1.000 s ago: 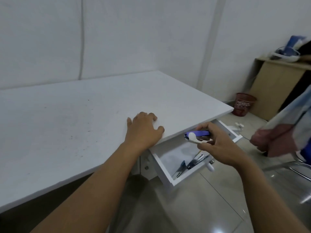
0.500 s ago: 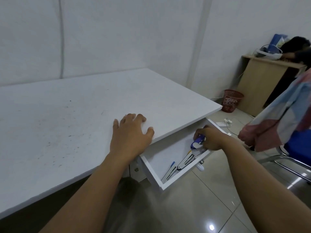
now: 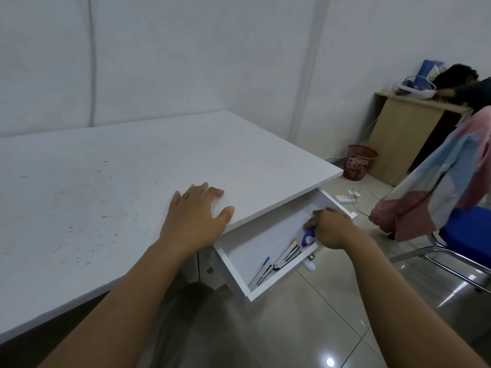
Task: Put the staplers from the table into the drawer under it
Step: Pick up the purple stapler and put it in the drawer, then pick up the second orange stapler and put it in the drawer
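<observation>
A white drawer stands pulled out under the white table. Inside it, my right hand is closed over a blue and white stapler near the drawer's front right corner. Most of that stapler is hidden by my fingers. Two more staplers lie opened out flat along the drawer's front wall: one with a yellow tip and one with a blue tip. My left hand rests flat on the table's edge, fingers spread, holding nothing.
A blue chair draped with a pink and blue cloth stands to the right. A red wastebasket, a wooden desk and a power strip sit behind it. Another person leans on that desk.
My right hand has carried the blue and white stapler from above the drawer down into it, and is now low against the drawer's front right corner. My left hand stayed put.
</observation>
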Tool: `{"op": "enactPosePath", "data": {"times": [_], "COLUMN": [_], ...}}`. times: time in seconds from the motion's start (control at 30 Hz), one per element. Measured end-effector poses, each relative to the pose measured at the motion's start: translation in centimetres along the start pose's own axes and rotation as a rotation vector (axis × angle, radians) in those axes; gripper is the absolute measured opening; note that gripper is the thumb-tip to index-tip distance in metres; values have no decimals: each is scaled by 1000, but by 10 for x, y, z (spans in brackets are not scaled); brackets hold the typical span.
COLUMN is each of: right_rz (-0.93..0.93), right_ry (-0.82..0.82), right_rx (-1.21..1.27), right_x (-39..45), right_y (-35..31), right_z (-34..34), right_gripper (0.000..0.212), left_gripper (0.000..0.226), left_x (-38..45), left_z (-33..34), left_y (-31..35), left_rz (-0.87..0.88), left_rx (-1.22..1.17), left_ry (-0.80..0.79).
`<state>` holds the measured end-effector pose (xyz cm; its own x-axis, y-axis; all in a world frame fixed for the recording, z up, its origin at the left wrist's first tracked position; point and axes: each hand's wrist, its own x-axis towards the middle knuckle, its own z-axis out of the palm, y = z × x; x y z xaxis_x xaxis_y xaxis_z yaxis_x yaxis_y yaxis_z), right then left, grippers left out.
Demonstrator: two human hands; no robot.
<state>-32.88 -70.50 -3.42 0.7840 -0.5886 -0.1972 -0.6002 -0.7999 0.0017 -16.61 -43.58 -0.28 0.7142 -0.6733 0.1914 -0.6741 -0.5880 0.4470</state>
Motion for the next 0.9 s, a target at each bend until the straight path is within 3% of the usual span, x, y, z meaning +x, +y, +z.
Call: {"op": "enactPosePath", "data": {"times": [0.07, 0.2, 0.33, 0.4, 0.63, 0.9], "right_rz": [16, -175, -474, -584, -828, -1017], "right_ry": [158, 734, 863, 780, 260, -41], "right_rx": [128, 623, 715, 731, 560, 492], "right_x": [-11, -41, -58, -56, -40, -27], "right_y": [-10, -62, -136, -172, -291, -431], "right_z": [2, 3, -13, -22, -45, -54], "right_gripper": [48, 46, 28, 24, 32, 42], "left_gripper": [57, 58, 62, 57, 51, 56], "left_x": [-11, -44, -72, -85, -122, -140], "left_z": [-7, -29, -56, -71, -117, -178], "left_y": [-7, -27, -52, -69, -132, -234], "left_rz": [14, -23, -123, -183, -352, -546], "left_rx": [-3, -33, -35, -61, -54, 76], "left_ry": [-38, 9, 72, 134, 299, 346]}}
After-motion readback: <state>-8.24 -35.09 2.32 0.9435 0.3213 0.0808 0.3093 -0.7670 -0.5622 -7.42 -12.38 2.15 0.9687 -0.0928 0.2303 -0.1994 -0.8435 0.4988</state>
